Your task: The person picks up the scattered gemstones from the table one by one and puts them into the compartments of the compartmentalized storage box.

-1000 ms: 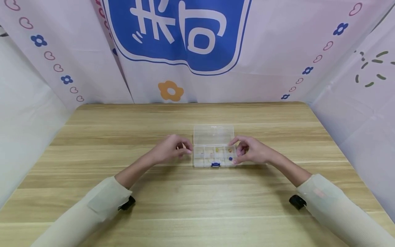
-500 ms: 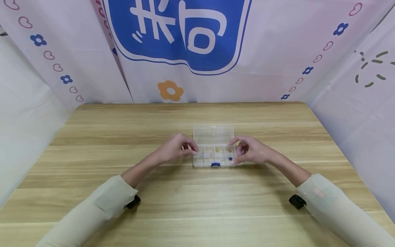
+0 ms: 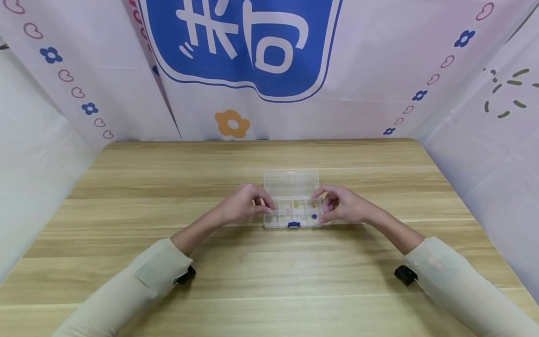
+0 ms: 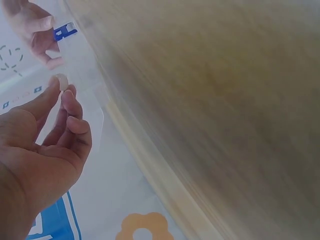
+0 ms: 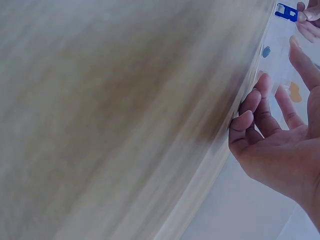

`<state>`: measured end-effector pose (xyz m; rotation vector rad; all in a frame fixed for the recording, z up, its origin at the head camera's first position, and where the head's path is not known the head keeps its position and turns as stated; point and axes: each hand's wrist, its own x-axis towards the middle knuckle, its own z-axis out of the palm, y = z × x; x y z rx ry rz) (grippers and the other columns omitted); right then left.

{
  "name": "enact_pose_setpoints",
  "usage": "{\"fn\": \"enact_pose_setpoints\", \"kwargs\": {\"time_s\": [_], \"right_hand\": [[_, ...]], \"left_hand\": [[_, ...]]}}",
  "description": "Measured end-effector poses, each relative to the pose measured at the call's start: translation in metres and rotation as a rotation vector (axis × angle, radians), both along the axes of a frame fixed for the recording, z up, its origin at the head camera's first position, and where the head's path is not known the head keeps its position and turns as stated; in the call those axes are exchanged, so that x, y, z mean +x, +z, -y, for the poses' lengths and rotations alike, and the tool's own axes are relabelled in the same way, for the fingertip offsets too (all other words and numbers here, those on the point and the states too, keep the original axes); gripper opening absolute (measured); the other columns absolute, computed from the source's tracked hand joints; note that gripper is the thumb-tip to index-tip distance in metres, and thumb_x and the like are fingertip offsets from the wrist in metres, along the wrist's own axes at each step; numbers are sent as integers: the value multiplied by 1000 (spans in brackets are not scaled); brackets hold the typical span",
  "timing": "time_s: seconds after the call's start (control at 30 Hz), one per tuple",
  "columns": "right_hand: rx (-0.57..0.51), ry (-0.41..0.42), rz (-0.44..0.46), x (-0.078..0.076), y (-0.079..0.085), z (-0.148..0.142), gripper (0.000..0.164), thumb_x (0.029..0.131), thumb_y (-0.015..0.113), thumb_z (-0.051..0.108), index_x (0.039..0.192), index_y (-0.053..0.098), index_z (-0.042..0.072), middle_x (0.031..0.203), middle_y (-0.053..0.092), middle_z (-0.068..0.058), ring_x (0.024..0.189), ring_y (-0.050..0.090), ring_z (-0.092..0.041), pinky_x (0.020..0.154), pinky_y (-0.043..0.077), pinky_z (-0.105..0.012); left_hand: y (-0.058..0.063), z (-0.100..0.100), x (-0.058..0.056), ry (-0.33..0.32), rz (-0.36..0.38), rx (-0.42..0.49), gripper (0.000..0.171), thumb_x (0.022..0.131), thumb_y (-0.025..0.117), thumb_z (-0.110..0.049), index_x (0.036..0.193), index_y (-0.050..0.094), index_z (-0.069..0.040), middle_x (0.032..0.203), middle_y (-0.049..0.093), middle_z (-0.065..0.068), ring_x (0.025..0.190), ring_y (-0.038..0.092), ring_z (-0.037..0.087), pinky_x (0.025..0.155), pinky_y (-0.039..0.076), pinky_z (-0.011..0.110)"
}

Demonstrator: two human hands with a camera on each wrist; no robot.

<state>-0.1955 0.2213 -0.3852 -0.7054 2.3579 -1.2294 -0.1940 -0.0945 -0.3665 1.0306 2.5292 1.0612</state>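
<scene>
A clear plastic compartment box (image 3: pixel 286 220) lies on the table with its lid (image 3: pixel 290 183) raised at the back. My left hand (image 3: pixel 246 203) reaches over its left end, thumb and forefinger close together. Between those fingertips the left wrist view shows a small pale round piece (image 4: pixel 62 82); its kind is unclear. My right hand (image 3: pixel 343 204) grips the box's right end, thumb toward the front corner and forefinger toward the back. Inside, the right-hand compartments hold a small blue round piece (image 3: pixel 314 216) and an orange one (image 3: pixel 313 205). A yellow piece (image 3: pixel 296 204) sits farther left.
A blue clasp (image 3: pixel 294 224) marks the box's front side. Beneath lies a wood-grain table (image 3: pixel 269 276), with a printed white cloth (image 3: pixel 358 112) hanging behind it. Black wrist devices (image 3: pixel 405 275) show at both sleeves.
My left hand has moved right, from beside the box to over its left compartments. The right hand stays on the box's right end.
</scene>
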Motion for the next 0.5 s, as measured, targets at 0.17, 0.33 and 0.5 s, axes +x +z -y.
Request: {"fn": "enact_pose_setpoints", "kwargs": {"time_s": [0.17, 0.33, 0.5], "right_hand": [[0, -1, 4, 0, 0, 0, 55, 82, 86, 2, 128, 58, -7, 81, 63, -6, 75, 58, -18, 72, 50, -24], [-2, 0, 3, 0, 0, 0, 55, 82, 86, 2, 128, 58, -7, 80, 63, -6, 75, 58, -18, 71, 50, -24], [-4, 1, -1, 0, 0, 0, 55, 82, 86, 2, 128, 58, -7, 80, 63, -6, 75, 57, -17, 71, 50, -24]], "left_hand": [[-1, -1, 0, -8, -7, 8, 4, 90, 79, -3, 92, 80, 0, 91, 77, 7, 72, 65, 11, 64, 53, 23], [-1, -1, 1, -11, -3, 9, 5, 90, 79, -4, 91, 80, 0, 90, 76, 6, 70, 65, 10, 60, 53, 23], [-1, -2, 1, 1, 3, 0, 4, 90, 80, -4, 92, 80, 0, 91, 76, 6, 69, 63, 9, 59, 52, 24]]}}
